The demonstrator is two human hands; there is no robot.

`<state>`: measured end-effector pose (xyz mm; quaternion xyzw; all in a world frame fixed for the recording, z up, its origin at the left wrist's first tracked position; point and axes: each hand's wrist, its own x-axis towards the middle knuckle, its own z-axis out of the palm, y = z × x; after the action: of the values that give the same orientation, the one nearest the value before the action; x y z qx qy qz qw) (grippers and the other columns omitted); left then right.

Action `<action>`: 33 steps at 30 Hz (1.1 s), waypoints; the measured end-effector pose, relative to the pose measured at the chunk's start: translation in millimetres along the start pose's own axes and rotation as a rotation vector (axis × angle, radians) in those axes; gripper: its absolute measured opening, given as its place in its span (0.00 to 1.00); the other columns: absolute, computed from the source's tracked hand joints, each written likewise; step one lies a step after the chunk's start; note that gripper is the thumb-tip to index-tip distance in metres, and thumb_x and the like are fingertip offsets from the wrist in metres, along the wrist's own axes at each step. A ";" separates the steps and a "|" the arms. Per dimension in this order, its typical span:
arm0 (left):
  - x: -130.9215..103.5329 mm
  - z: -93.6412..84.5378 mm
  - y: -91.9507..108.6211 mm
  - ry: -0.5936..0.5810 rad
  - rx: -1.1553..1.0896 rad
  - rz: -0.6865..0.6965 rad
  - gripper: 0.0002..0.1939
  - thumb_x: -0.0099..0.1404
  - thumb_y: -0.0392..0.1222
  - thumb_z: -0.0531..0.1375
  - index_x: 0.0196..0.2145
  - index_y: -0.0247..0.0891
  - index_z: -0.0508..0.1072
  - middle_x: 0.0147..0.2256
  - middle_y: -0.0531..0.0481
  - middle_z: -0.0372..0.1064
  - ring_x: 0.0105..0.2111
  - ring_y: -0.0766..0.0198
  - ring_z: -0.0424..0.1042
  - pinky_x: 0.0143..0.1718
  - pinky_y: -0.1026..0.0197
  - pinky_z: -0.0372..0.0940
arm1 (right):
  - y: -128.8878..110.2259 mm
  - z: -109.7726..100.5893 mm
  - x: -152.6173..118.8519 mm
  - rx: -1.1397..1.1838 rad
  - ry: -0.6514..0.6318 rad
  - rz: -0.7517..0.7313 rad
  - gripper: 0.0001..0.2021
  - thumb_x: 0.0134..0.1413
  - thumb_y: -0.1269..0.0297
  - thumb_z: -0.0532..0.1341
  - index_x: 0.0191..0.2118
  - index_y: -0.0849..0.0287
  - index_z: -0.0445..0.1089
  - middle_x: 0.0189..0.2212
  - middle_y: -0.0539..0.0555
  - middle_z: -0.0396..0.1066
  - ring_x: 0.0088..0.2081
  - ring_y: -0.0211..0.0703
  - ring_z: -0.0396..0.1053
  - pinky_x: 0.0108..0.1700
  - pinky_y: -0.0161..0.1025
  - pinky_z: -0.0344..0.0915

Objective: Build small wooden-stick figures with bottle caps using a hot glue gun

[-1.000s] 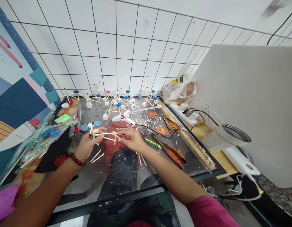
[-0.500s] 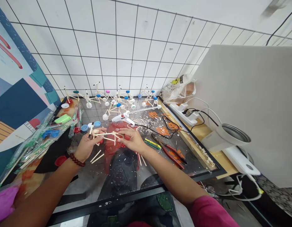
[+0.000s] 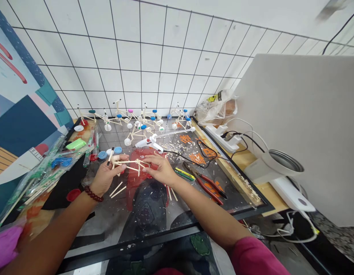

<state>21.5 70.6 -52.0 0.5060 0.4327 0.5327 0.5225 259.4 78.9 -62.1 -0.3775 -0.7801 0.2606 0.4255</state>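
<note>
Between my two hands, above the glossy tabletop, is a small bicycle-like frame made of thin wooden sticks [image 3: 130, 162]. My left hand [image 3: 106, 175] grips its left end, where a black-tipped upright stands. The fingers of my right hand [image 3: 159, 169] pinch its right end around the joined sticks. Some of the joints are hidden behind my fingers. Below lie loose sticks [image 3: 118, 191], with more sticks [image 3: 171, 193] by my right wrist. Blue bottle caps [image 3: 117, 150] and a white cap sit just beyond my left hand. A white glue gun [image 3: 149, 143] lies behind the frame.
Several finished stick bicycles with cap wheels [image 3: 144, 127] stand along the tiled wall. To the right are red-handled pliers [image 3: 209, 187], a yellow-green utility knife [image 3: 185, 174], wood scraps and a power strip [image 3: 224, 138]. Plastic-wrapped packets [image 3: 50, 168] lie at left; a white container [image 3: 265, 168] stands far right.
Both hands keep nearly the same place. The stick frame's right end has shifted very slightly; everything else on the table looks the same.
</note>
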 end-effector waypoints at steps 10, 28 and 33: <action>-1.7 -3.0 2.8 -0.007 0.014 0.022 0.47 0.45 0.39 0.75 0.61 0.52 0.62 0.56 0.46 0.68 0.56 0.50 0.70 0.54 0.51 0.69 | -1.1 -1.3 -0.1 -0.008 -0.011 -0.010 0.14 0.55 0.61 0.68 0.48 0.50 0.76 0.48 0.55 0.78 0.54 0.49 0.73 0.66 0.56 0.53; 0.1 -5.6 2.9 -0.014 0.180 -0.051 0.35 0.44 0.46 0.75 0.51 0.37 0.75 0.42 0.43 0.77 0.42 0.51 0.76 0.42 0.54 0.72 | 4.7 0.4 0.1 0.009 -0.005 -0.010 0.13 0.54 0.63 0.69 0.46 0.51 0.76 0.48 0.54 0.78 0.54 0.48 0.72 0.67 0.57 0.49; -0.4 -6.7 3.5 -0.057 0.207 -0.053 0.38 0.49 0.47 0.73 0.56 0.37 0.70 0.45 0.43 0.75 0.42 0.53 0.76 0.43 0.53 0.72 | 2.3 -1.1 -0.1 -0.002 -0.010 -0.011 0.13 0.54 0.62 0.68 0.47 0.51 0.76 0.48 0.54 0.78 0.54 0.49 0.72 0.66 0.56 0.52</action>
<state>14.4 70.4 -49.3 0.5606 0.4834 0.4565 0.4937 261.3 80.2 -63.2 -0.3725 -0.7845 0.2593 0.4226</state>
